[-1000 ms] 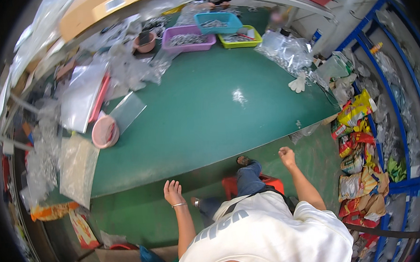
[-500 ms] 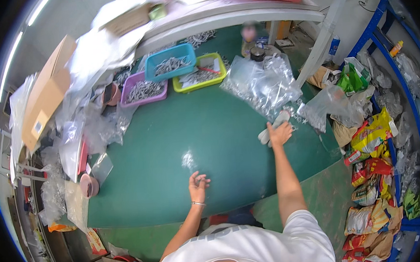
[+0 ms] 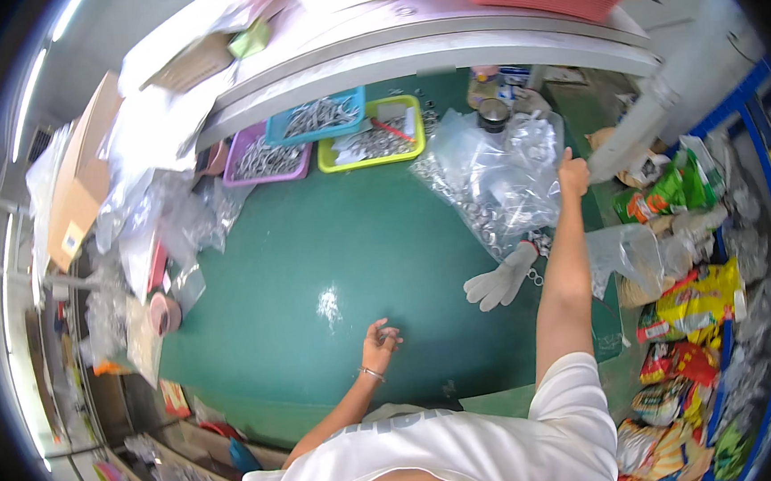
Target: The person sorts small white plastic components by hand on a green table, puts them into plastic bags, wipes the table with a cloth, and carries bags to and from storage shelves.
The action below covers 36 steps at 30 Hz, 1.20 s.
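Note:
At the far right of the green table, my right hand (image 3: pixel 573 174) is closed at the right edge of a large clear plastic bag (image 3: pixel 523 168). The fingertips are partly hidden. Small silvery metal pieces show in and beneath the bag. A pale grey work glove (image 3: pixel 503 279) lies flat on the table, left of my right forearm, its cuff toward the bag. Some metal rings (image 3: pixel 536 276) are beside that cuff. Low over the near middle of the table, my left hand (image 3: pixel 381 345) has loosely bent fingers, apart, with nothing visible in them.
Purple (image 3: pixel 264 160), blue (image 3: pixel 319 115) and yellow-green (image 3: pixel 371 139) trays of metal pieces stand at the back, under a shelf edge (image 3: pixel 444 53). A dark-lidded jar (image 3: pixel 492 115) is by the bag. A pink cup (image 3: pixel 164 314) stands left. Colourful sacks (image 3: pixel 694 299) line the right.
My right hand has left the glove and moved farther away to the bag's right edge. The glove lies slightly nearer. My left hand has shifted a little right; the head view has also shifted.

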Tool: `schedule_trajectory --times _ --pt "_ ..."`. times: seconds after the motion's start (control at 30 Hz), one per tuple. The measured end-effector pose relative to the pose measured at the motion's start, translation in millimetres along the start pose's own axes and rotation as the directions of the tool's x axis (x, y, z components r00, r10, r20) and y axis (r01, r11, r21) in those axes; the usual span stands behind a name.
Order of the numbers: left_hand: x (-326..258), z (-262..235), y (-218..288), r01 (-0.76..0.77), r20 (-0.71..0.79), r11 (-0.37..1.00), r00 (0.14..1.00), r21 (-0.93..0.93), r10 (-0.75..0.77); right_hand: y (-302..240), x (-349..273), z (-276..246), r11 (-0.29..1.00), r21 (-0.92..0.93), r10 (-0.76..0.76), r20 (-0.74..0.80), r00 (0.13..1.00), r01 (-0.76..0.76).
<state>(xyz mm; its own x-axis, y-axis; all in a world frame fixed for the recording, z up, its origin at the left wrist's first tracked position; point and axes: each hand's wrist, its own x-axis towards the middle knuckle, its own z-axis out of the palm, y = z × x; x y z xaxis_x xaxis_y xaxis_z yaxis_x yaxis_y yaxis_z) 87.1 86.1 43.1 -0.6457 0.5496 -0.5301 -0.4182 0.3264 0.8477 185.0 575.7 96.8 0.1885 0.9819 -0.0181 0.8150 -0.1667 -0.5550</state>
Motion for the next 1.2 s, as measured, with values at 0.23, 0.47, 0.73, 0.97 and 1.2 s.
schedule_trajectory --times 0.23,0.47,0.73,0.97,1.2 --pt "-9.9 -21.7 -5.6 0.008 -0.068 1.0 0.998 0.01 -0.007 15.0 33.5 38.6 0.992 -0.112 -0.05 0.071 0.996 0.058" --pt "-15.9 -21.2 -2.3 0.029 -0.065 0.997 0.997 -0.068 -0.034 70.1 99.0 77.1 0.991 0.125 -0.058 0.097 0.994 0.045" --pt "-35.8 -28.7 -14.4 0.034 -0.09 0.996 0.995 -0.085 -0.042 59.7 46.1 10.1 0.757 0.65 -0.117 0.236 0.965 -0.067" --pt "-43.4 -14.1 5.2 -0.072 0.17 0.996 0.982 -0.059 0.081 51.6 -100.3 -121.3 0.765 0.624 -0.337 0.174 0.925 0.161" --pt "-52.2 -0.8 61.6 -0.115 0.219 0.876 0.945 -0.469 0.241 49.8 -268.5 -143.9 0.722 0.684 -0.556 0.483 0.676 0.105"
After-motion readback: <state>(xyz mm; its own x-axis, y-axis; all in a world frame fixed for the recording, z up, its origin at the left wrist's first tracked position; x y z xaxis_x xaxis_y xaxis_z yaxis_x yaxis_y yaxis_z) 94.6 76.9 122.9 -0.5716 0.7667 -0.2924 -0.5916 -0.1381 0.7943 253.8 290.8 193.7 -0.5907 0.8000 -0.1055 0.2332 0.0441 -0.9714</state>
